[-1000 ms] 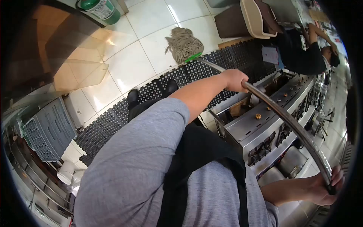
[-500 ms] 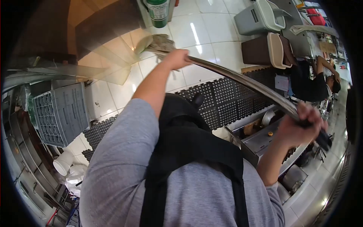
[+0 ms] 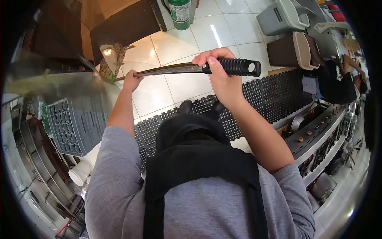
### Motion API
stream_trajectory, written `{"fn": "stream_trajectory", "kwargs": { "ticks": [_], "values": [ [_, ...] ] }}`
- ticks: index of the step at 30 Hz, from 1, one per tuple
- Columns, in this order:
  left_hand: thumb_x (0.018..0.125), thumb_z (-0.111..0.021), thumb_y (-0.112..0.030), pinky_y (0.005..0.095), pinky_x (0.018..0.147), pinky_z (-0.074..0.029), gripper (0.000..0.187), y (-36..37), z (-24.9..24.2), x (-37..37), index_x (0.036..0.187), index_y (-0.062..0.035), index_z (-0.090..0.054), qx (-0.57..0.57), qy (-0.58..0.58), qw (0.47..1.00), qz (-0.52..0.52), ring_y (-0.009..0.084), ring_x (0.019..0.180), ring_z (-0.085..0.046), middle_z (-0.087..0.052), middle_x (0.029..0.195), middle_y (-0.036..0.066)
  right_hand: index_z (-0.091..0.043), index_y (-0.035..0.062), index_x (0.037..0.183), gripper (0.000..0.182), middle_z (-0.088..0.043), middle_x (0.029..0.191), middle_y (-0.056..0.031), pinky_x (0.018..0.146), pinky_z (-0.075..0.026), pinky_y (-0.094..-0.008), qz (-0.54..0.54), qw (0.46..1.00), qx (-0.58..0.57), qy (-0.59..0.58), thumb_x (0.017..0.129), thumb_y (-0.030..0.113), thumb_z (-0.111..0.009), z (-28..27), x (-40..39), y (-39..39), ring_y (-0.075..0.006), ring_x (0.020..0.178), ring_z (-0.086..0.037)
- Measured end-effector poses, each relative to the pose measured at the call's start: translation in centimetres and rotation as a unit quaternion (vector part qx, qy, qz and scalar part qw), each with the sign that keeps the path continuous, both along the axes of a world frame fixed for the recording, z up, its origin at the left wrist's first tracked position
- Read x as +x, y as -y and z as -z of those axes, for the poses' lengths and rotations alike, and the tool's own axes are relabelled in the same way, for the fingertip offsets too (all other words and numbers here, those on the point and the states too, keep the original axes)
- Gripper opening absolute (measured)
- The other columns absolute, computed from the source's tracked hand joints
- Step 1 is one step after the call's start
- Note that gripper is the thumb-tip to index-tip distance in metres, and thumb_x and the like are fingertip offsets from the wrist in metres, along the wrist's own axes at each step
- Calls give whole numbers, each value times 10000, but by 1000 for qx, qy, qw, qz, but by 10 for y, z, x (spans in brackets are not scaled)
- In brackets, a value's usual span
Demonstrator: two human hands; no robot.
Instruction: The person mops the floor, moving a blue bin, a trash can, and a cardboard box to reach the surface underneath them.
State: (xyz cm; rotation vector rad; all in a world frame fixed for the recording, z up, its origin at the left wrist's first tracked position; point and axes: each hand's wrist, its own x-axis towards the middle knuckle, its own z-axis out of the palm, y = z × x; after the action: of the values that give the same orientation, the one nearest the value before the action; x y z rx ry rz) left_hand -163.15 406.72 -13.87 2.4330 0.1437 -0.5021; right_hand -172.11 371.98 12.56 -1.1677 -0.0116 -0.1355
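A metal mop pole (image 3: 171,69) runs nearly level across the head view, with a black ribbed handle (image 3: 238,67) at its right end. My right hand (image 3: 223,69) is closed round the pole where the handle begins. Lower on the pole, to the left, my left hand (image 3: 132,81) is wrapped round the metal. Beyond it the mop's stringy head (image 3: 113,61) lies on the tiled floor (image 3: 181,44), beside a dark brown panel. A blurred, see-through sheet partly covers the view at the left.
A green cylinder (image 3: 180,14) stands ahead. Grey (image 3: 278,18) and brown bins (image 3: 282,51) are at the upper right. Black perforated mats (image 3: 274,93) cross the floor. A grey rack (image 3: 75,127) is at the left, a stove (image 3: 314,131) at the right. Another person (image 3: 334,85) is at the far right.
My right hand has moved left and up with the handle end. My left hand has moved left and slightly down, and the mop head has shifted left.
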Motion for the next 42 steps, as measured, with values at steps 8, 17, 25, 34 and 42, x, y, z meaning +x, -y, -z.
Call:
{"fn": "stream_trajectory", "kwargs": {
  "ticks": [8,17,25,34,42],
  "values": [
    [717,-783,-97,400,941,-382,354,229,-27,1,976,-141,-547,-104,163,976,103,289,955,-560,-643,885,98,-516,14,954,53,-605,938,-136,928,-469,-442,166,984,-38,57,955,40,-470,-40,-76,153,-261,954,-601],
    [734,-789,-260,444,1042,-256,434,506,-66,-44,1029,-152,-490,-174,125,908,360,269,1006,-540,-666,790,18,-547,90,927,228,-524,877,-89,986,-413,-572,390,913,-114,33,959,316,-543,-108,-221,308,-318,937,-555],
    [751,-777,-254,404,957,-374,436,660,-82,-87,1036,-110,-481,-285,74,813,502,290,959,-530,-654,861,67,-508,115,950,535,-460,978,-81,988,-394,-634,359,865,-348,46,839,637,-539,-161,-298,305,-337,957,-509],
    [691,-737,-354,427,734,-466,346,655,-100,-137,747,-70,-548,-267,97,715,639,353,830,-574,-597,782,139,-471,190,938,259,-416,597,49,698,-370,-311,350,861,-316,188,871,365,-650,-180,-321,259,-98,571,-457],
    [708,-750,-309,438,700,-462,333,483,-93,-42,754,-53,-543,-165,96,788,585,383,821,-580,-600,787,174,-459,114,706,430,-509,557,-15,677,-467,-399,303,895,-294,147,842,450,-690,-161,-254,158,-179,502,-552]
  ]
}}
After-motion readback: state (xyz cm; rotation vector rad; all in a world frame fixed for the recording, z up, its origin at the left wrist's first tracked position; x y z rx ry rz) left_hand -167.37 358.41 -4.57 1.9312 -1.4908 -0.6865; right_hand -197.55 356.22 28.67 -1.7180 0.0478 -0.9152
